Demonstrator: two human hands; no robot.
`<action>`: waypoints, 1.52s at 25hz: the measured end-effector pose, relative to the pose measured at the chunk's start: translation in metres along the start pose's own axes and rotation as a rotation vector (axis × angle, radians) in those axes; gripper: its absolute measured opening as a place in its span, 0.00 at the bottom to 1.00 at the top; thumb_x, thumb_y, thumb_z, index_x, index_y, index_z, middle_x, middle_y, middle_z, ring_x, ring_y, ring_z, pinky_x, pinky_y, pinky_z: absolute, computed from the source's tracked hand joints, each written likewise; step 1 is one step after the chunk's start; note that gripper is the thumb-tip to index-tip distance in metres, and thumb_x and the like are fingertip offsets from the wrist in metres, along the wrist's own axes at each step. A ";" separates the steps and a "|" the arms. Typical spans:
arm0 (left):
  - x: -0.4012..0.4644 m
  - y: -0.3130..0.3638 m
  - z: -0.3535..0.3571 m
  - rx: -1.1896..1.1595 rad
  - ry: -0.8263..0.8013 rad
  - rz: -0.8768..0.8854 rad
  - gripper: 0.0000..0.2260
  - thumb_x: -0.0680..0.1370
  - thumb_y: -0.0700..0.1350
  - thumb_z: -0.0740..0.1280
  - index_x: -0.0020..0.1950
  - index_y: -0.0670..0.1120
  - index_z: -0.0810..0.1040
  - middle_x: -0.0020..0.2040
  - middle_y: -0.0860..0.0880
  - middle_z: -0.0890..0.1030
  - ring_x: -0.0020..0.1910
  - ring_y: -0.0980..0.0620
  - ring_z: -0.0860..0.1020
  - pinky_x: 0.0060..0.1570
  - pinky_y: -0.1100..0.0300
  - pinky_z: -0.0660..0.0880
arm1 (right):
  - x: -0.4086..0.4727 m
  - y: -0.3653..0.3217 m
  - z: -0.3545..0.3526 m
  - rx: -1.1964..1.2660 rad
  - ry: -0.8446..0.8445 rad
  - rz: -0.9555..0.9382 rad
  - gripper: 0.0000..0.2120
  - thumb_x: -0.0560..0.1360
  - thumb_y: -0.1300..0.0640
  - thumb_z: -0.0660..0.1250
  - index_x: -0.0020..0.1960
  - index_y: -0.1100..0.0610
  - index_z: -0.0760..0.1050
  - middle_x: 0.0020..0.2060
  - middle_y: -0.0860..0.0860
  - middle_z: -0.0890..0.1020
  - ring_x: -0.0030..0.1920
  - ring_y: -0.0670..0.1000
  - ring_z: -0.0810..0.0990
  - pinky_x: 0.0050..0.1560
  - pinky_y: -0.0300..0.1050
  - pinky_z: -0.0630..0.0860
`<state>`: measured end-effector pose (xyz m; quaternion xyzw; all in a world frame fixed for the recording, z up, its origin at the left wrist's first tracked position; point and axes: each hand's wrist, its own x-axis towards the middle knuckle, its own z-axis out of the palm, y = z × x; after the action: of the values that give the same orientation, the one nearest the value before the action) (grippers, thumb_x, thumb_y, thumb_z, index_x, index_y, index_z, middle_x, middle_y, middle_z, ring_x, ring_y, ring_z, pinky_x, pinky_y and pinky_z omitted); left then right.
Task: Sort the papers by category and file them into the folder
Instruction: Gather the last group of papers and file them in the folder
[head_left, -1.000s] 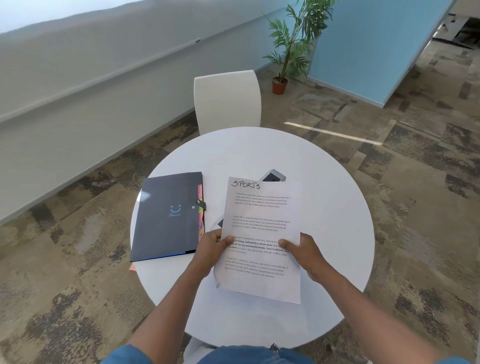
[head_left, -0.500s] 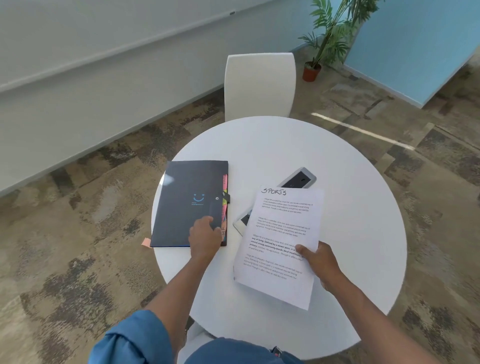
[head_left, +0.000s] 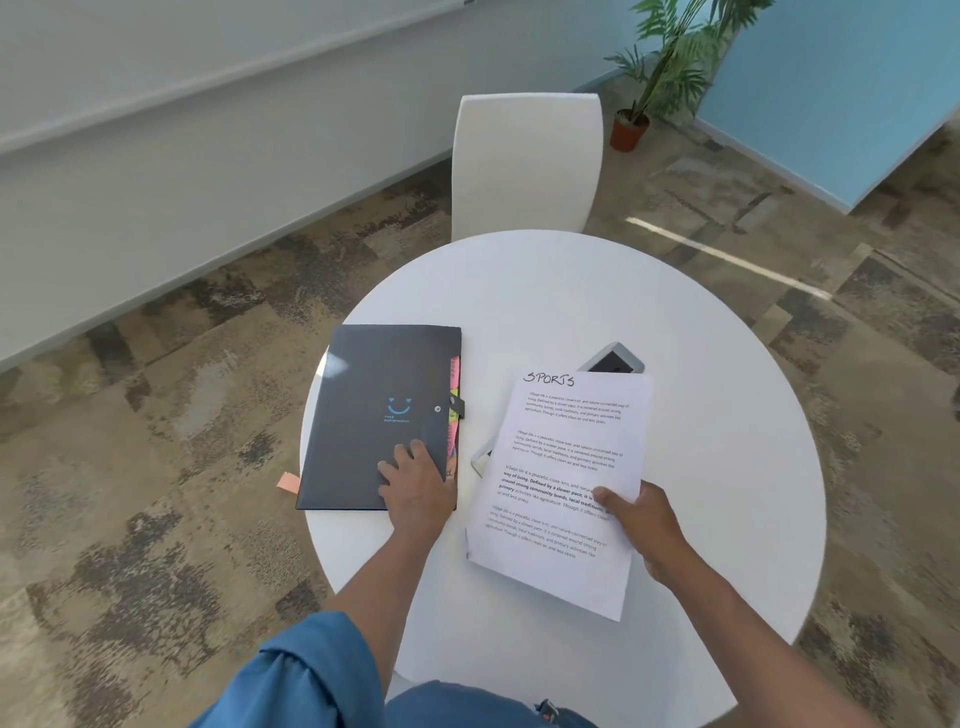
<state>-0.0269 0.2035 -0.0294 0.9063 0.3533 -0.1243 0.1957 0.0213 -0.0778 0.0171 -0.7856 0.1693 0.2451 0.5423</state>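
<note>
A dark closed folder (head_left: 374, 410) with a blue smile mark and coloured tabs along its right edge lies on the left of the round white table (head_left: 727, 441). My left hand (head_left: 415, 480) rests flat on the folder's near right corner, fingers spread. My right hand (head_left: 641, 522) grips a white printed paper (head_left: 563, 483) headed "SPORTS" by its right edge, thumb on top, holding it just above the table to the right of the folder. Whether more sheets lie under it I cannot tell.
A phone-like device (head_left: 613, 359) lies partly under the paper's far end. A white chair (head_left: 524, 161) stands at the table's far side. A potted plant (head_left: 654, 78) and a blue partition (head_left: 831, 88) are at the back right. A small orange tab (head_left: 287, 482) pokes from the folder's left.
My left hand let go of the paper and moved left onto the folder's near right corner. My right hand alone now holds the paper. The camera shifted left.
</note>
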 end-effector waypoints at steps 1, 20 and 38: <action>0.001 0.001 -0.001 -0.016 -0.010 0.003 0.23 0.77 0.57 0.65 0.65 0.44 0.67 0.62 0.44 0.72 0.59 0.40 0.71 0.52 0.45 0.77 | 0.001 -0.001 0.001 0.001 0.000 0.002 0.06 0.75 0.56 0.72 0.53 0.52 0.81 0.48 0.48 0.87 0.48 0.53 0.86 0.56 0.57 0.81; -0.007 -0.026 -0.079 -0.306 -0.019 0.048 0.10 0.72 0.31 0.54 0.35 0.45 0.61 0.31 0.47 0.68 0.29 0.49 0.61 0.30 0.58 0.59 | 0.031 -0.081 0.061 0.001 -0.037 -0.173 0.10 0.76 0.57 0.71 0.56 0.50 0.79 0.49 0.47 0.85 0.48 0.51 0.84 0.50 0.48 0.79; 0.006 -0.043 -0.088 -0.305 -0.047 0.144 0.11 0.80 0.38 0.55 0.54 0.41 0.77 0.41 0.47 0.81 0.38 0.48 0.77 0.35 0.57 0.71 | 0.068 -0.118 0.195 -0.267 -0.168 -0.168 0.15 0.78 0.55 0.67 0.62 0.58 0.76 0.56 0.54 0.82 0.51 0.53 0.80 0.50 0.45 0.76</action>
<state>-0.0443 0.2750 0.0349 0.8859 0.2977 -0.0759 0.3475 0.1004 0.1467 0.0122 -0.8388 0.0231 0.2843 0.4639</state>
